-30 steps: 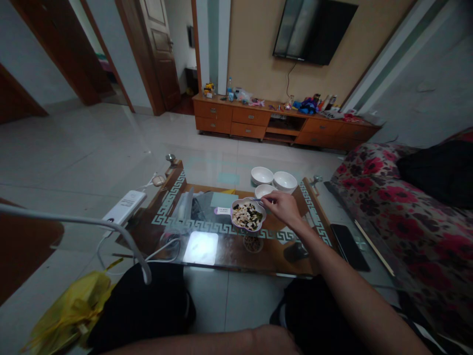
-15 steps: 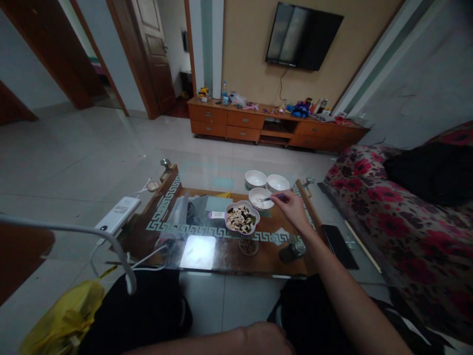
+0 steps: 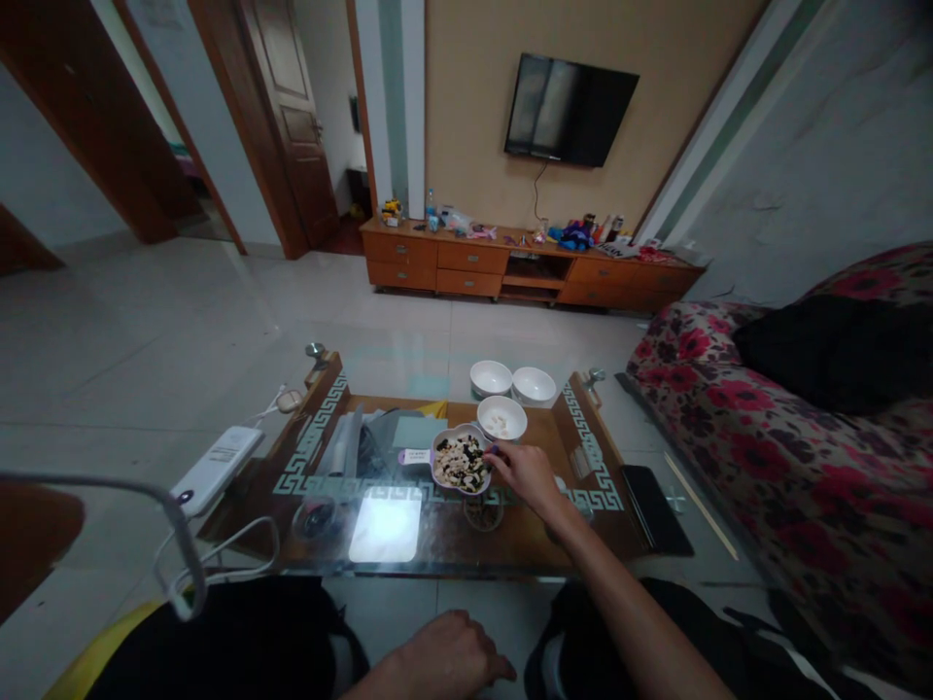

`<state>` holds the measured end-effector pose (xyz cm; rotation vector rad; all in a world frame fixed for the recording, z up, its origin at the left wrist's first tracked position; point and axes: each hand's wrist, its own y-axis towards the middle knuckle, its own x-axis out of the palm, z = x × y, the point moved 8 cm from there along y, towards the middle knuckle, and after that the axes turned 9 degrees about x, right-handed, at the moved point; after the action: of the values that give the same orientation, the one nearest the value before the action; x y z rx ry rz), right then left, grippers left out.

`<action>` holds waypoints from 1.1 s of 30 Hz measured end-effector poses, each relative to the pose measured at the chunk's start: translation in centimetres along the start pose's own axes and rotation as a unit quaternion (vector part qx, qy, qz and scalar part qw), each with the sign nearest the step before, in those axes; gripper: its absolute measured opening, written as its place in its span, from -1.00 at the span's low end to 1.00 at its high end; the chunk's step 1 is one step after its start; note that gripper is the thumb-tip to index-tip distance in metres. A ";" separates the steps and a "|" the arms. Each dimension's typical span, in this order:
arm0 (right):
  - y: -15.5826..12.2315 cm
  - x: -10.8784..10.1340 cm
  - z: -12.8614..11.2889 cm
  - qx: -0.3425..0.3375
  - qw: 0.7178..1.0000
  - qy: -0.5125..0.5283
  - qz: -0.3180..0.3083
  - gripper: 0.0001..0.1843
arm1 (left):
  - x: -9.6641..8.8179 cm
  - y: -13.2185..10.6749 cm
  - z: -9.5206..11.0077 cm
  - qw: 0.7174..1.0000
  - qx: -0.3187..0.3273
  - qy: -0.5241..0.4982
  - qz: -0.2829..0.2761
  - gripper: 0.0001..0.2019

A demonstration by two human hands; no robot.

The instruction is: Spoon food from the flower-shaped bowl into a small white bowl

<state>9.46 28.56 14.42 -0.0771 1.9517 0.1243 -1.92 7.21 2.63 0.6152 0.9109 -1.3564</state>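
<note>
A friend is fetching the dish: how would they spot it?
Find the glass table. Three white bowls stand on it; the dish sits nearer the person, at the right hand. Unlike the bowls, it has a handle.

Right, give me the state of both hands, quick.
Left hand: loosely curled, palm hidden; can't tell if it holds anything.
Right hand: closed, pinching a slim purple tool, mostly hidden, at the handled dish.

Glossy glass tabletop — smooth bowls, perhaps ceramic; wooden cabinet.
</note>
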 end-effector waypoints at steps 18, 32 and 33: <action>-0.3 -1.8 -0.1 -0.080 0.996 0.043 -0.022 -0.85 | 9.3 -0.5 -4.6 0.940 -0.265 -0.069 -0.206 -0.47; 0.2 -0.5 -1.2 -0.065 0.996 -0.042 -0.049 -0.84 | 10.1 0.2 -3.5 0.944 -0.245 -0.080 -0.205 -0.55; 0.3 -0.6 -1.0 -0.059 0.997 -0.033 -0.043 -0.85 | 10.0 0.0 -3.5 0.944 -0.247 -0.079 -0.203 -0.54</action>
<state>8.73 28.76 15.40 -0.2317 1.8719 0.1842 -2.88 4.63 -7.61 -0.0732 1.2335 -1.4358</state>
